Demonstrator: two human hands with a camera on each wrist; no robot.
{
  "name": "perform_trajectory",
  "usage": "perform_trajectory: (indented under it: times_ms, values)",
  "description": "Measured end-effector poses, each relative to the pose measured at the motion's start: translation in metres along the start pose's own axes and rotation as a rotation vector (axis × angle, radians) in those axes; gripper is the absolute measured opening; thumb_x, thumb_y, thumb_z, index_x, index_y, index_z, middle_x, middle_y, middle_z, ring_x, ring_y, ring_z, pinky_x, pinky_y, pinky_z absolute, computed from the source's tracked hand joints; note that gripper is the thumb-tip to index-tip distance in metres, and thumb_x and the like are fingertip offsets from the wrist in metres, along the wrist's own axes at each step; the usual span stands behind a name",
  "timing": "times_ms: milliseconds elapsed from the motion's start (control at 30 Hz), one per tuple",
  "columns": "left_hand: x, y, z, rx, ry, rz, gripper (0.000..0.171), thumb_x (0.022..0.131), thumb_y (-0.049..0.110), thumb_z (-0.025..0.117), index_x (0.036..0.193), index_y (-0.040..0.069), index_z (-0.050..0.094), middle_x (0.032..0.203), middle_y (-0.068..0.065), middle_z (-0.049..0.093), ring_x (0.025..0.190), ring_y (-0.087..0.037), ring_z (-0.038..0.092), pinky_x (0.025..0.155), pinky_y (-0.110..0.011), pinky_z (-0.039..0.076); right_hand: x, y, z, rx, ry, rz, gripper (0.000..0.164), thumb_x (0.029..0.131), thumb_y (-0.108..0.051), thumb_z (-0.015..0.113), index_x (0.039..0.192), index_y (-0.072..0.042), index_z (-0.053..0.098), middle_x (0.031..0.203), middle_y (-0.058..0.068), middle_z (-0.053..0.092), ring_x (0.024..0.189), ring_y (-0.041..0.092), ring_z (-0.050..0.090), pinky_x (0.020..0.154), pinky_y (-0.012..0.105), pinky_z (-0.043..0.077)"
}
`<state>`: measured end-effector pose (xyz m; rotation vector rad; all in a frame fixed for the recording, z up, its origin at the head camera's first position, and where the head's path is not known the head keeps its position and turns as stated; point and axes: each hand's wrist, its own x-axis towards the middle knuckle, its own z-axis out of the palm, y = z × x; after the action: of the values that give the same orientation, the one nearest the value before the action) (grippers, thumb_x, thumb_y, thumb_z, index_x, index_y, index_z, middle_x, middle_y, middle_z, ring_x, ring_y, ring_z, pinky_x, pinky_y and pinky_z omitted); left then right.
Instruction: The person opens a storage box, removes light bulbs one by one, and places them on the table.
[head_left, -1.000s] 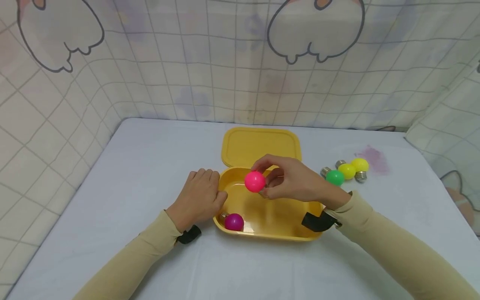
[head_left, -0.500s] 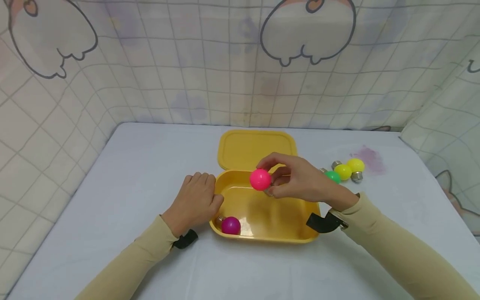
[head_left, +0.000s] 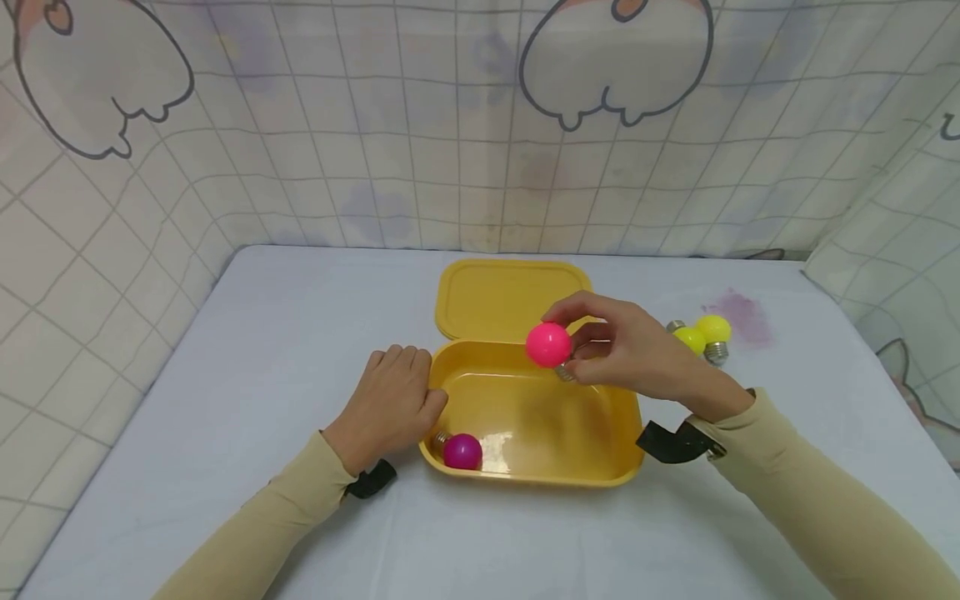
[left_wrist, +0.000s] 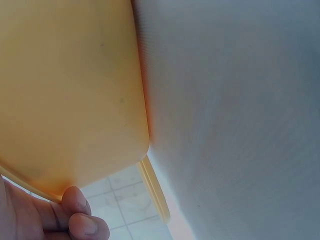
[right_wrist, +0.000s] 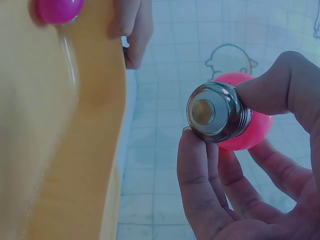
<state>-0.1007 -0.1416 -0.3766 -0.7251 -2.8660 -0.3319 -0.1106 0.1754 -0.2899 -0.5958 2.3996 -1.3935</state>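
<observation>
My right hand [head_left: 630, 354] holds a pink light bulb [head_left: 548, 344] above the back right part of a yellow plastic box [head_left: 525, 481]. In the right wrist view, the thumb and fingers pinch the bulb near its silver screw base [right_wrist: 215, 112]. My left hand [head_left: 390, 404] grips the box's left rim, and its curled fingertips [left_wrist: 86, 226] show at the rim in the left wrist view. A purple bulb [head_left: 462, 452] lies inside the box at the front left corner, with its base toward the left wall.
Behind the box lies its flat yellow lid [head_left: 513, 296]. Two yellow bulbs, one nearer [head_left: 690, 339] and one farther right [head_left: 713, 327], lie on the white table to the right. A purplish stain [head_left: 738, 317] marks the cloth. A patterned curtain [head_left: 465, 167] hangs behind.
My right hand has moved right and slightly up with the pink bulb, tilting its base downward. The green bulb on the table is now hidden behind that hand. My left hand keeps its hold.
</observation>
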Motion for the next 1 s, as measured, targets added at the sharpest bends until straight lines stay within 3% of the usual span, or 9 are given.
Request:
perform_trajectory:
  times_ms: [633,1000]
  values:
    - [0.0,0.0,0.0,0.005,0.003,0.006,0.015,0.086,0.02,0.048,0.077,0.01,0.042,0.069,-0.002,0.038,0.068,-0.021,0.036,0.072,-0.033,0.029,-0.017,0.006,-0.019,0.066,0.055,0.04,0.046,0.088,-0.006,0.075,0.129,-0.019,0.059,0.125,0.006,0.065,0.103,0.025,0.069,0.086,0.032,0.063]
    - [0.001,0.0,-0.001,-0.001,-0.005,-0.001,0.017,0.087,0.02,0.052,0.077,0.01,0.042,0.068,-0.002,0.038,0.069,-0.021,0.036,0.072,-0.033,0.029,-0.031,0.014,-0.032,0.028,0.157,0.096,0.043,0.092,-0.009,0.073,0.131,-0.022,0.059,0.124,0.002,0.067,0.104,0.023,0.07,0.086,0.031,0.062]
